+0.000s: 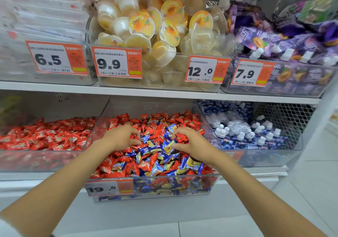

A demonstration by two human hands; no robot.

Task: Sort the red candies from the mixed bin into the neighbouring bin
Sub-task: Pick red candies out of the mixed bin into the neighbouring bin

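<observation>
**Both hands working the mixed bin**

Nearest, the 19.8 price tag sits at the front left corner of the clear mixed bin, which juts out past the shelf edge. Above the middle of the heap, the left hand has its fingers curled onto red candies. The right hand is close beside it, fingers and thumb clamped on a red wrapper. Blue-and-yellow candies lie between the two hands.

The left side wall stands just beside the left wrist. Past it, the neighbouring bin is already heaped with red. On the right edge is a bin of blue pouches. The upper shelf hangs over the back of the bins, carrying jelly cups and purple pouches.
</observation>
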